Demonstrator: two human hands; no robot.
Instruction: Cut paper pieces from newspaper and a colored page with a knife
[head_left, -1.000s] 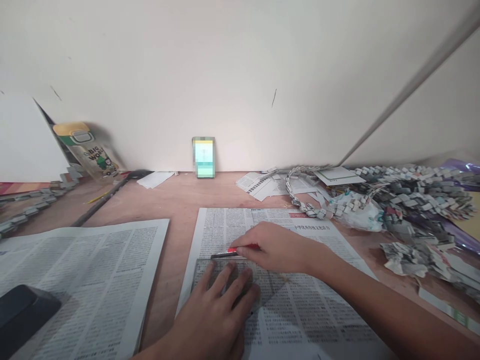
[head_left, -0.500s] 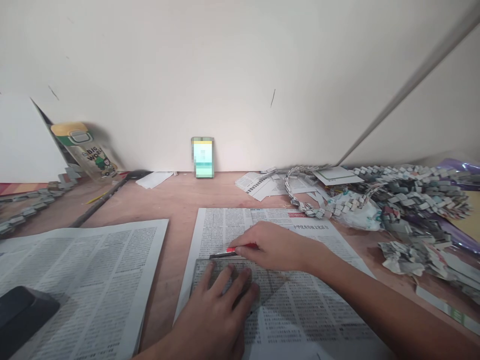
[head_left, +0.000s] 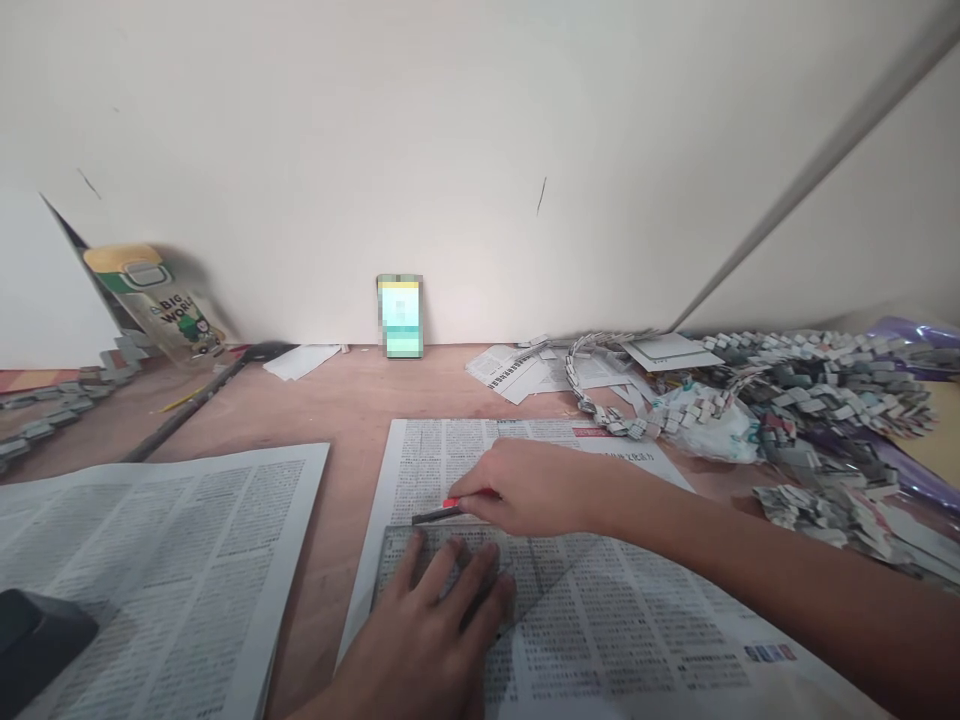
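Left hand (head_left: pixel 431 630) lies flat, fingers spread, pressing a clear ruler (head_left: pixel 525 575) onto the newspaper sheet (head_left: pixel 600 640) in the middle of the wooden table (head_left: pixel 352 400). Right hand (head_left: pixel 529 490) pinches a red-and-black cutter (head_left: pixel 444 510), its tip at the ruler's far edge. A second newspaper (head_left: pixel 150 560) lies to the left, woven paper strips (head_left: pixel 810 400) heaped on the right.

The left hand (head_left: pixel 435 630) lies palm down, fingers (head_left: pixel 450 565) spread and stretched forward, pressed flat, its wrist rising from the bottom edge of the view. The right hand (head_left: pixel 525 487) is curled into a pinch, thumb and forefinger closed together at its left end (the other fingers tucked beneath). The right forearm runs bare from the lower right corner, angled leftward across the front.
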